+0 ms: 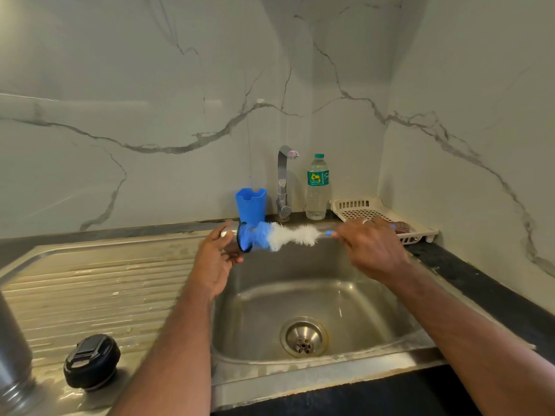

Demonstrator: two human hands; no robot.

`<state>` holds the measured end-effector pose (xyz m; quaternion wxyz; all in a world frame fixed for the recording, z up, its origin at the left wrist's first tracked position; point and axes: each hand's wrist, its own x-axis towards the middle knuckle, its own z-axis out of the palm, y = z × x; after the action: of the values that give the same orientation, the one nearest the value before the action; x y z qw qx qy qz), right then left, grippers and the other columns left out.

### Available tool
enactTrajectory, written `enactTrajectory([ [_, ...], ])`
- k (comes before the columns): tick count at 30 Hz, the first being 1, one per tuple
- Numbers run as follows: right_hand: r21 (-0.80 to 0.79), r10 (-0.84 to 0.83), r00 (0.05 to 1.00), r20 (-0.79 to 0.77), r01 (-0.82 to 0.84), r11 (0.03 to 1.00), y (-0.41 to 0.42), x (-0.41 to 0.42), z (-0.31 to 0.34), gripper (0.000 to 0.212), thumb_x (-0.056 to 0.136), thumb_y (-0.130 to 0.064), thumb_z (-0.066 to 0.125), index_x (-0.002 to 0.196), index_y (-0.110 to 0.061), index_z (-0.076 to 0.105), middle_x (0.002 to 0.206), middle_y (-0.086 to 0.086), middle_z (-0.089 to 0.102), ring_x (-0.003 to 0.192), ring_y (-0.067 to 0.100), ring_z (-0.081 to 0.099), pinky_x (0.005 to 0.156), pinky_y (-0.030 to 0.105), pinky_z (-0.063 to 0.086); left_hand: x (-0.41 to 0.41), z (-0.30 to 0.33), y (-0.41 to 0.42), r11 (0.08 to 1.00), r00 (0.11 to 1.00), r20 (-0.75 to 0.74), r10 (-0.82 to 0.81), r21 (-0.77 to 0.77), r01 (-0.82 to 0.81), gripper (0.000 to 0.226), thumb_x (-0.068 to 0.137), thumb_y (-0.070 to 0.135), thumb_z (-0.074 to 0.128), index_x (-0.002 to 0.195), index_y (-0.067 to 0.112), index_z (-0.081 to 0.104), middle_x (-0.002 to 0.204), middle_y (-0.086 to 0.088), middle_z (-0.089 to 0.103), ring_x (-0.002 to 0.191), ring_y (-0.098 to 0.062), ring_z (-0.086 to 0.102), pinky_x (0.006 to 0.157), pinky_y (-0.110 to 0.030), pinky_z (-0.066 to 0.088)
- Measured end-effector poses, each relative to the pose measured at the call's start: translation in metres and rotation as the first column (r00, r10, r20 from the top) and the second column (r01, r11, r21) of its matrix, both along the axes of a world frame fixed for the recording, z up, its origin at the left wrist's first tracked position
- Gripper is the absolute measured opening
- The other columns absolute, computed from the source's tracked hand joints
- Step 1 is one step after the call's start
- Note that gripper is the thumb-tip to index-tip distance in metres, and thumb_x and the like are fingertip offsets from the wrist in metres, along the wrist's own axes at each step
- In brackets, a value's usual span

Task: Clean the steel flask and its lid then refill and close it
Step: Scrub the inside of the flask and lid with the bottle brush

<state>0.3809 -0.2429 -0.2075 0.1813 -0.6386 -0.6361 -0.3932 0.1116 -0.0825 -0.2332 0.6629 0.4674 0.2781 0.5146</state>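
The steel flask (13, 349) stands at the bottom left edge, only partly in frame. Its black lid (91, 361) sits on the drainboard beside it. Above the sink basin, my left hand (214, 262) holds a small steel piece with a dark ring (240, 240) at its mouth. A bottle brush (279, 235) with blue and white bristles lies level, its blue end at that mouth. My right hand (371, 247) grips the brush handle from the right.
The steel sink (303, 298) has a drain in the middle and a ribbed drainboard (99, 283) to the left. Behind it stand a blue holder (250, 204), the tap (283, 181), a plastic water bottle (316, 187) and a white basket (360, 205).
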Motion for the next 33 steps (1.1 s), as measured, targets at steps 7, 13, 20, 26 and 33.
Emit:
enactTrajectory([
  [7,-0.310,-0.004,0.895,-0.446,-0.150,0.939,-0.002,-0.002,-0.008,0.020,0.097,-0.039,0.062,0.097,-0.026,0.048,0.073,-0.009,0.053,0.063,0.009,0.052,0.056,0.027,0.039,0.000,0.002,-0.001,1.000,0.998,0.061,0.019,-0.013,-0.018,0.030,0.101,0.009,0.053,0.130,0.014,0.060,0.102,-0.014,0.067,0.082,-0.023,0.061,0.066,-0.033,0.048],
  [13,0.197,0.007,0.997,0.080,-0.023,0.980,0.005,0.003,0.001,0.021,0.087,-0.030,0.075,0.077,-0.015,0.064,0.065,0.002,0.065,0.062,0.027,0.059,0.065,0.038,0.047,0.002,0.003,-0.005,0.994,0.995,-0.004,0.102,-0.037,-0.102,0.016,0.103,0.011,0.052,0.112,0.021,0.060,0.095,-0.013,0.066,0.072,-0.022,0.060,0.061,-0.032,0.044],
  [20,-0.220,-0.092,0.995,-0.045,0.080,0.972,-0.001,-0.005,0.001,0.046,0.106,-0.053,0.023,0.092,-0.027,0.058,0.071,-0.006,0.055,0.059,0.017,0.048,0.058,0.030,0.038,0.002,0.002,-0.002,0.995,0.995,0.010,0.097,0.022,-0.097,0.032,0.103,0.004,0.045,0.128,0.018,0.061,0.082,-0.006,0.073,0.078,-0.022,0.062,0.064,-0.033,0.045],
  [26,-0.308,-0.077,0.957,-0.279,-0.013,0.951,-0.004,0.001,-0.002,0.028,0.098,-0.055,0.053,0.095,-0.030,0.041,0.071,-0.013,0.048,0.064,0.012,0.051,0.055,0.025,0.032,0.004,0.002,-0.004,0.998,0.997,-0.045,0.068,0.017,-0.067,0.034,0.103,0.005,0.047,0.132,0.015,0.062,0.097,-0.014,0.069,0.083,-0.022,0.063,0.065,-0.033,0.046],
  [33,0.246,0.021,0.996,0.084,-0.041,0.968,-0.001,0.001,0.011,0.021,0.094,-0.031,0.069,0.083,-0.014,0.066,0.070,0.003,0.064,0.055,0.024,0.054,0.063,0.035,0.045,0.008,0.004,-0.008,0.996,0.996,-0.035,0.084,-0.041,-0.085,0.028,0.105,0.010,0.046,0.131,0.014,0.057,0.094,-0.011,0.068,0.079,-0.021,0.060,0.065,-0.034,0.044],
])
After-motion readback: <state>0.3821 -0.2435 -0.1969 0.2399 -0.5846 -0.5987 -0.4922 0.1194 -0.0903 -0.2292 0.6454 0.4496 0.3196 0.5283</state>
